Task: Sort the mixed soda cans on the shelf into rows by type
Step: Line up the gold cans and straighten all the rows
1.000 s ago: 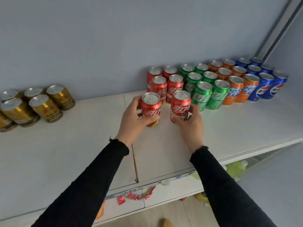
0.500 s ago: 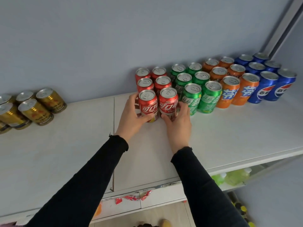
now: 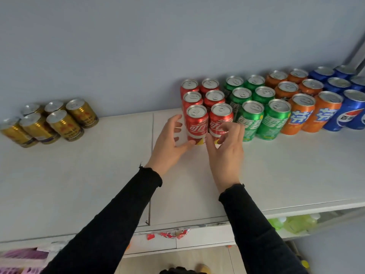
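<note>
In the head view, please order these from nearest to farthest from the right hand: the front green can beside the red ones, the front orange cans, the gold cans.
From the right hand:
1. Front green can, just to its right, beside the red cans.
2. Front orange cans, further right on the shelf.
3. Gold cans, far to the left, beyond the left hand.

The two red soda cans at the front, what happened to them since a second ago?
Both hands pushed the two front red soda cans back against the other red cans, closing the gap, then let go. The left hand and right hand now hover open in front. The green aluminium cans, orange cans, blue cans and gold cans stayed put.
</note>
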The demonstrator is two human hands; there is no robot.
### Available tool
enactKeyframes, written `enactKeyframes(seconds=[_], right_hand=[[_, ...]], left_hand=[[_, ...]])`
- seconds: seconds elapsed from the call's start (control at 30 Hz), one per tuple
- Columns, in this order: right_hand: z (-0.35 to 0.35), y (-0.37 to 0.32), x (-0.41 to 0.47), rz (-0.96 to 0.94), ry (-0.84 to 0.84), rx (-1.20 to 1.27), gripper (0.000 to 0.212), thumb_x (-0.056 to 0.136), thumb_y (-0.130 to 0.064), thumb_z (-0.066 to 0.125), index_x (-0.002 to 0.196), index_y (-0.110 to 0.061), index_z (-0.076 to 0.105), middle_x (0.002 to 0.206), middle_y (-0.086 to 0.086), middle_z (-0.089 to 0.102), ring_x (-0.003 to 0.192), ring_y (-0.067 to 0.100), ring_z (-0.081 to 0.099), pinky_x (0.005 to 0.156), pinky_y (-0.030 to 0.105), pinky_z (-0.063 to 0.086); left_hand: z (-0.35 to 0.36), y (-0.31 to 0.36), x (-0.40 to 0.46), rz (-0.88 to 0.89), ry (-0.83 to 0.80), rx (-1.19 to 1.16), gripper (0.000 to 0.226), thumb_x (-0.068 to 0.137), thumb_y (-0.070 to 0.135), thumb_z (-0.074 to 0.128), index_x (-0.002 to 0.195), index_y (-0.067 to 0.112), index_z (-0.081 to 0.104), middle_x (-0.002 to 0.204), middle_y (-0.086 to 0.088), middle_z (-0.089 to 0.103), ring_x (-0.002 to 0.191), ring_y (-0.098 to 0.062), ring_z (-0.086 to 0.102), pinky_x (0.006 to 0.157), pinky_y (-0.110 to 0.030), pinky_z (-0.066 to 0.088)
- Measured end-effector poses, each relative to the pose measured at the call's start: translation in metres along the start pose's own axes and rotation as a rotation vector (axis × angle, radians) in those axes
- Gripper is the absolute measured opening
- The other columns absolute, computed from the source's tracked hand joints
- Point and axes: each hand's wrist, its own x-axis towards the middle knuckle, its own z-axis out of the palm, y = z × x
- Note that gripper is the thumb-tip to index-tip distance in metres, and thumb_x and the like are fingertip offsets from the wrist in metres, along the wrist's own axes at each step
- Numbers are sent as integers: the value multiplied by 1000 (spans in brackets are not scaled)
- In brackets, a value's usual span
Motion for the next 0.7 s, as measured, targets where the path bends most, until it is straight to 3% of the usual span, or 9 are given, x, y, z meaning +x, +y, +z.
enactKeyframes(seconds=[0.13, 0.27, 0.47, 0.57, 0.7], right_hand=[[17, -33, -20, -166, -120, 28, 27, 91, -19, 67, 112, -13, 52, 105, -4, 48, 74, 12, 52, 58, 26, 45], [60, -68, -35, -187, -321, 47, 28, 92, -20, 67, 117, -16, 54, 111, -7, 49, 75, 7, 53, 59, 28, 50], [160, -129, -48, 47, -541, 253, 31, 92, -26, 67, 119, -23, 52, 117, -11, 53, 86, 4, 59, 71, 23, 52], [220, -158, -43, 131, -621, 285, 38, 91, -28, 70, 124, -20, 52, 121, -6, 56, 92, 6, 60, 76, 23, 51], [294, -178, -31, 174, -662, 236, 56, 88, -26, 74, 135, -13, 47, 133, 4, 53, 110, 17, 57, 91, 32, 52]], left_hand=[[-44, -22, -20, 18, 23, 163, 62, 89, 38, 74, 143, 29, 46, 138, 11, 49, 125, -4, 49, 108, -31, 45], [-101, -52, -34, 26, 79, 242, 48, 92, 38, 70, 135, 28, 54, 132, 12, 50, 126, -5, 49, 109, -36, 44], [-203, -100, -43, -44, 242, 259, 47, 92, 37, 71, 135, 34, 50, 134, 17, 48, 122, -1, 46, 106, -29, 44], [-251, -119, -41, -28, 336, 324, 53, 90, 35, 73, 137, 30, 48, 136, 8, 49, 126, -9, 46, 105, -30, 42], [-295, -142, -20, -33, 433, 456, 69, 84, 29, 79, 143, 22, 43, 140, -4, 42, 132, -19, 38, 107, -30, 36]])
